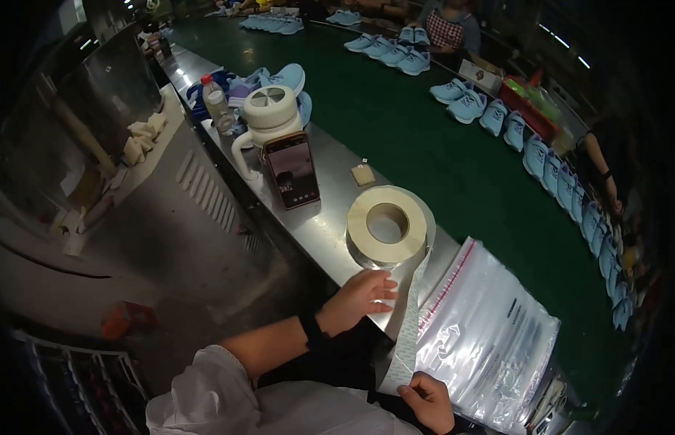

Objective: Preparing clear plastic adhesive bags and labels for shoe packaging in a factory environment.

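Note:
A big roll of cream label tape (359, 221) lies flat on the metal table edge. Its loose printed strip (407, 330) runs down toward my body. My right hand (430, 406) pinches the strip's lower end between thumb and finger. Just below the roll, my left hand (363, 296) has its fingers stretched out and apart beside the strip, holding nothing I can see. To the right of the strip rests a stack of clear plastic bags (490, 337) with a red line along one edge.
A phone (292, 170) leans on a white mug (270, 112), near a red-capped bottle (215, 101) and several shoes. A small sponge piece (363, 175) lies beyond the roll. Light blue shoes (468, 106) line the far side of the green belt (424, 145), where other people work.

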A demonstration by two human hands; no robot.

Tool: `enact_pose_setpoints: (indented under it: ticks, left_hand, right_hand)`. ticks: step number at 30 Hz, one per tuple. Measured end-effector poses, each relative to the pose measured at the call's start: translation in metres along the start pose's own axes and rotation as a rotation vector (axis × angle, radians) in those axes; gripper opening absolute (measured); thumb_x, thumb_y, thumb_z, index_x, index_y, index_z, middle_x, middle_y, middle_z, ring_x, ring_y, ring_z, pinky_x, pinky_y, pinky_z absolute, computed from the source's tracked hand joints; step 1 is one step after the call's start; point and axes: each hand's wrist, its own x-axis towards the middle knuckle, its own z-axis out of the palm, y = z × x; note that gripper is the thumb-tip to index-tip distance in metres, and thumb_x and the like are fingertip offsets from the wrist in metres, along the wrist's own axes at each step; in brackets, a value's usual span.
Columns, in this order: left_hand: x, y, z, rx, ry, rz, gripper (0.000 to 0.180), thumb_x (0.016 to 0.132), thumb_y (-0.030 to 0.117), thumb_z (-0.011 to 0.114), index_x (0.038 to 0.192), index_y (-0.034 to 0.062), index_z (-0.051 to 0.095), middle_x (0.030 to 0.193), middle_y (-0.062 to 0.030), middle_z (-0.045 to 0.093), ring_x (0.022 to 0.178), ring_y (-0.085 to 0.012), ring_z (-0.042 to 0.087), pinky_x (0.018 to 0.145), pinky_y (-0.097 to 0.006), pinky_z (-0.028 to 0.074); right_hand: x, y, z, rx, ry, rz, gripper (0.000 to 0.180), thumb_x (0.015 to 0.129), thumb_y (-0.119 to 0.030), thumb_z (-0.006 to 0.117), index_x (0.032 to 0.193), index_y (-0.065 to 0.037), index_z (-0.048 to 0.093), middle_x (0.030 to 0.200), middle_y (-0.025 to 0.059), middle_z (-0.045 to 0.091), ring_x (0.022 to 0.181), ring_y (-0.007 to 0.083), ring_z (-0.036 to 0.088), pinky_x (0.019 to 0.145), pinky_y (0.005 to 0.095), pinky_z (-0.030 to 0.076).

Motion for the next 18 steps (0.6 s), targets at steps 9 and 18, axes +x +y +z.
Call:
enact_pose_setpoints:
  ticks: [9, 18]
  left_hand:
    - [-0.012, -0.001, -0.011, 0.056, -0.003, 0.202, 0.042, 0.095, 0.022, 0.045, 0.132, 0.0042, 0.036, 0.133, -0.011, 0.04, 0.123, -0.0216, 0.042, 0.096, -0.035, 0.04]
    - [-0.104, -0.001, 0.016, 1.337, -0.09, 0.86, 0.028, 0.075, 0.007, 0.066, 0.102, 0.0016, 0.058, 0.101, -0.0106, 0.056, 0.089, -0.0281, 0.055, 0.075, -0.036, 0.047]
  right_hand:
    - [-0.004, -0.006, 0.0, -0.234, -0.384, -0.208, 0.011, 0.084, -0.013, 0.06, 0.079, -0.004, 0.057, 0.067, 0.0107, 0.053, 0.06, 0.0243, 0.052, 0.056, 0.0331, 0.041]
    - [0.049, -0.032, 0.01, -0.083, -0.176, -0.215, 0.01, 0.079, -0.003, 0.064, 0.079, 0.0, 0.054, 0.072, 0.01, 0.054, 0.058, 0.02, 0.054, 0.053, 0.0289, 0.041]
